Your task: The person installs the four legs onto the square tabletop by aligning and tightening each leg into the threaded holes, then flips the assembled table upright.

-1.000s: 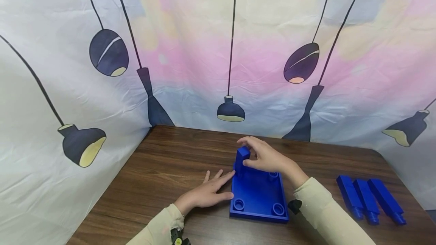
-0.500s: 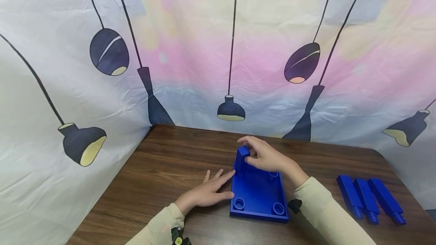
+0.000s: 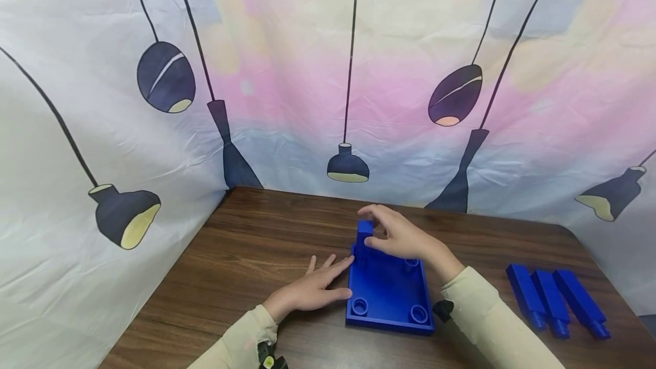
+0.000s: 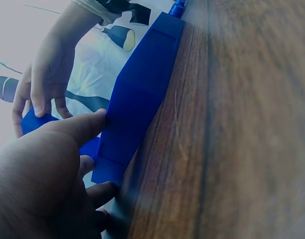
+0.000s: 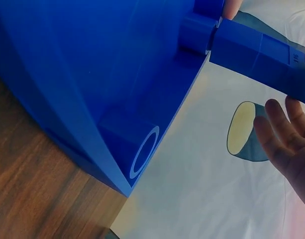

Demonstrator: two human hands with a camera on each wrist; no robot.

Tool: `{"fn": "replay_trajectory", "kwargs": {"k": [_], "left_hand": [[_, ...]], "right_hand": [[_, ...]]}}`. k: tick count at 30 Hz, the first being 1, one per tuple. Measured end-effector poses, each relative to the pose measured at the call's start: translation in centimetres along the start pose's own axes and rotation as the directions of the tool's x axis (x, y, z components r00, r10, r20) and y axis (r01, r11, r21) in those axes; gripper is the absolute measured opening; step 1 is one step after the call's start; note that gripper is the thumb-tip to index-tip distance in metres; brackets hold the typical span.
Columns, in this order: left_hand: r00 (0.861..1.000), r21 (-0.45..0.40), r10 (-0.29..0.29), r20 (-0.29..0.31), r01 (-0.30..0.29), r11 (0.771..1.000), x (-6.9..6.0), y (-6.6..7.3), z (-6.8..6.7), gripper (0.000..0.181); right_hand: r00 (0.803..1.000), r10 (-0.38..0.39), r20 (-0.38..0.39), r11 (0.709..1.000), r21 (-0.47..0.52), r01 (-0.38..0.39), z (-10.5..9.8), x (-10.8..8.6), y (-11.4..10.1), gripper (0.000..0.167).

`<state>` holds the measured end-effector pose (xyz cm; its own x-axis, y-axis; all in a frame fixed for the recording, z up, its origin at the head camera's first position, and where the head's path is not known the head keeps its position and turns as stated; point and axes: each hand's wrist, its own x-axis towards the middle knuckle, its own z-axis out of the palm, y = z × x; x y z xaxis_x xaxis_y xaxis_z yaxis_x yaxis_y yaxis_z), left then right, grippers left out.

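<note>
A blue square tabletop [image 3: 392,292] lies upside down on the table, its raised rim up and a round socket in each corner. At its far left corner a blue table leg [image 3: 364,233] stands upright on the socket; the right wrist view shows the leg [image 5: 256,52] meeting that socket with a thin gap at the joint. My right hand [image 3: 402,236] pinches the leg's upper end between thumb and fingers. With fingers spread, my left hand [image 3: 312,291] rests at the tabletop's left side, index finger and thumb touching its edge [image 4: 137,89].
Three more blue legs lie side by side at the right: a left one [image 3: 527,295], a middle one [image 3: 551,300] and a right one [image 3: 580,300], threaded ends towards me. Behind the wooden table [image 3: 277,226] hangs a printed cloth [image 3: 287,101].
The leg has turned about its length, so a flat face now points towards me. My right thumb has shifted slightly on it. My left hand and the tabletop stay put.
</note>
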<state>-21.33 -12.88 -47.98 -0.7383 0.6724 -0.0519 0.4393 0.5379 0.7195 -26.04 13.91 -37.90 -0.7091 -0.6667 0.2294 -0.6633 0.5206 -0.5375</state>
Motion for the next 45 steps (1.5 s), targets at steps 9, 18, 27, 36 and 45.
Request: {"fn": "replay_trajectory", "kwargs": {"k": [9, 18, 27, 36, 45], "left_hand": [[1.000, -0.020, 0.027, -0.009, -0.027, 0.999, 0.0, -0.2, 0.0, 0.076], [0.998, -0.038, 0.057, -0.022, -0.058, 0.998, 0.1, -0.7, 0.2, 0.076], [0.999, -0.016, 0.023, -0.026, -0.023, 1.000, 0.4, -1.3, 0.5, 0.077], [0.999, -0.043, 0.047, -0.013, -0.048, 0.998, 0.5, -2.0, 0.6, 0.077], [0.998, -0.026, 0.067, -0.011, -0.067, 0.997, 0.3, -1.4, 0.4, 0.078]], "right_hand": [[1.000, -0.023, -0.020, 0.999, 0.032, 0.024, -0.2, 0.1, -0.3, 0.056], [1.000, -0.019, -0.021, 0.999, 0.049, 0.020, -0.1, 0.1, -0.3, 0.052], [1.000, -0.002, -0.018, 0.997, 0.078, 0.003, 0.0, 0.0, -0.2, 0.053], [1.000, -0.014, -0.006, 0.996, 0.083, 0.015, -0.1, -0.1, -0.3, 0.061], [1.000, -0.016, -0.002, 0.997, 0.078, 0.016, -0.1, 0.0, -0.1, 0.060]]}}
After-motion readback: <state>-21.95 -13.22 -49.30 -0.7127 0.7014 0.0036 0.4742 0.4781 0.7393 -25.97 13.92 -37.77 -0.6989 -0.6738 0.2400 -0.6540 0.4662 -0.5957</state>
